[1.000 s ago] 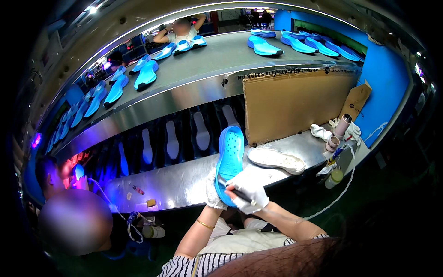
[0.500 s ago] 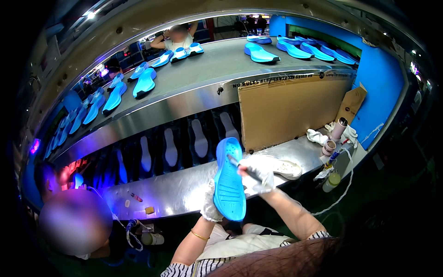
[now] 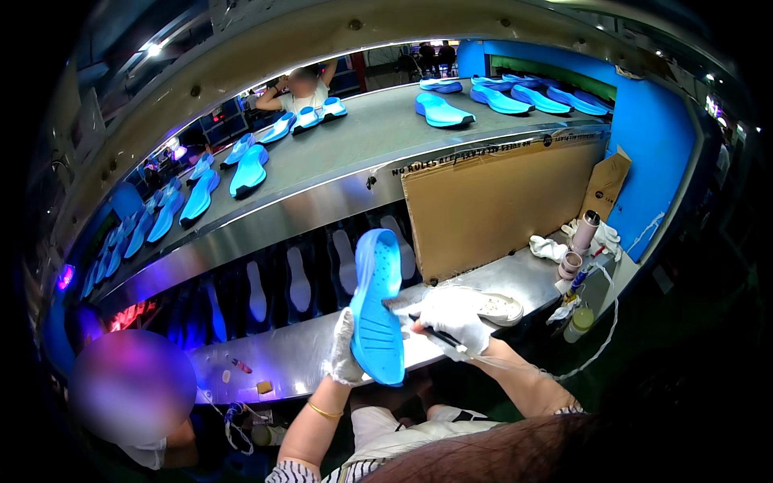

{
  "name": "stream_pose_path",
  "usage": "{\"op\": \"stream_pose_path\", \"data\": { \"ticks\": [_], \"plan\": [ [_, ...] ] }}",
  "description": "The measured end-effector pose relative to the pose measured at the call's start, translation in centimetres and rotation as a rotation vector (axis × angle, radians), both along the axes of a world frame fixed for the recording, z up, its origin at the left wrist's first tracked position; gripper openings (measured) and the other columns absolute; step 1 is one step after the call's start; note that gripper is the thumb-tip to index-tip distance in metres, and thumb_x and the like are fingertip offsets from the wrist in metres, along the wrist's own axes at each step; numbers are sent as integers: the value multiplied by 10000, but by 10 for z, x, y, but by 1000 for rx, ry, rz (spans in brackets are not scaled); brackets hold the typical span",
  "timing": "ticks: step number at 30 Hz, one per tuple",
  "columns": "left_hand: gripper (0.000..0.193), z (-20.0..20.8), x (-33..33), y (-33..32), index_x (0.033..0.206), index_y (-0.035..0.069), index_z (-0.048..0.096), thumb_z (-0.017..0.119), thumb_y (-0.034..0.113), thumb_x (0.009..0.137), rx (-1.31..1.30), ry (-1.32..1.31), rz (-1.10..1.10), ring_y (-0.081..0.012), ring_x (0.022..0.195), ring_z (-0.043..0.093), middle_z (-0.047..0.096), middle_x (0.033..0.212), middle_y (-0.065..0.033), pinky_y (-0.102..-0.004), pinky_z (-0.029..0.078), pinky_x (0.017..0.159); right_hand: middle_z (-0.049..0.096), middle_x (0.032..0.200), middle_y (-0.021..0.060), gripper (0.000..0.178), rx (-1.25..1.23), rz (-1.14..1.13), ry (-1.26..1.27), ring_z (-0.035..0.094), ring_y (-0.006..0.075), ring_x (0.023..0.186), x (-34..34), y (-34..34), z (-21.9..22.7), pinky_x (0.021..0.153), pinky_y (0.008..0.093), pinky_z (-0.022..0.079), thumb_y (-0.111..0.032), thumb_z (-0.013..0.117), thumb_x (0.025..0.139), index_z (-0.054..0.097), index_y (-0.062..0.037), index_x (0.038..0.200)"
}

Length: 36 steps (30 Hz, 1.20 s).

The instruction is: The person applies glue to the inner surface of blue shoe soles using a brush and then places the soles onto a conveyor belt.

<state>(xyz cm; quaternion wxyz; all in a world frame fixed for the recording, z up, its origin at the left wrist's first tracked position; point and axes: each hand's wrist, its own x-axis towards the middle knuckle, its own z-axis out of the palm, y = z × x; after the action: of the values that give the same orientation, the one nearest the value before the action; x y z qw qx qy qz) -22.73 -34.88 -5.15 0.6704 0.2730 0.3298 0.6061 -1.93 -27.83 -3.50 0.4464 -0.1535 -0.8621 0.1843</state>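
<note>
My left hand, in a white glove with bare fingertips, grips a bright blue shoe sole by its left edge. The sole is tilted up, its small holes and ridges facing me. To its right, my gloved right hand is closed round a slim dark-handled brush, whose tip reaches the sole's right edge; whether it touches there I cannot tell. A thin pale line trails from the handle end along my forearm. Beyond the right hand, a white shoe upper lies on the metal bench, partly covered by that hand.
Blue soles stand along a dark conveyor belt. Beneath it are dark shoe shapes with grey bottoms and a cardboard sheet. Cups, cloths and a bottle crowd the bench's right end. A co-worker sits at lower left.
The brush has moved from the sole's upper middle down to its right edge. My left hand and the sole have shifted slightly left, and the view has turned a little.
</note>
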Motion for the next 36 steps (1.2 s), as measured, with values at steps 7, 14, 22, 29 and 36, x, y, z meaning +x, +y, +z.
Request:
{"op": "stream_pose_path", "data": {
  "ticks": [7,14,22,29,36],
  "plan": [
    [736,130,-11,132,1311,-1,374,350,598,883,377,-108,-177,-332,1011,563,530,1181,-190,-461,469,880,622,757,86,172,-393,-281,459,620,194,745,63,-26,-9,700,301,483,43,732,667,621,-40,769],
    [377,154,-14,199,1275,26,432,480,171,930,618,614,623,-219,1139,493,485,1269,-125,-349,406,954,593,728,59,183,-541,-360,548,572,129,639,82,-36,-42,610,240,466,84,717,666,610,-49,733],
    [534,226,-7,25,1334,16,362,550,249,891,1390,775,201,-290,1139,507,471,1284,-160,-389,422,973,598,704,48,174,-678,-244,656,557,98,607,69,-34,-34,582,217,454,100,687,695,602,-33,769],
    [537,227,-22,-26,1333,20,365,556,250,886,1401,1022,367,-290,1141,505,470,1286,-159,-391,420,975,601,709,40,184,-632,-170,529,555,93,612,51,-50,-14,585,219,453,89,709,686,609,-39,771],
    [540,221,-27,-42,1332,24,369,563,251,881,1429,1067,443,-291,1143,502,470,1287,-158,-394,418,977,560,763,56,190,-509,-235,476,552,109,604,66,-53,-10,578,228,458,94,691,690,585,-46,764]
  ]
}}
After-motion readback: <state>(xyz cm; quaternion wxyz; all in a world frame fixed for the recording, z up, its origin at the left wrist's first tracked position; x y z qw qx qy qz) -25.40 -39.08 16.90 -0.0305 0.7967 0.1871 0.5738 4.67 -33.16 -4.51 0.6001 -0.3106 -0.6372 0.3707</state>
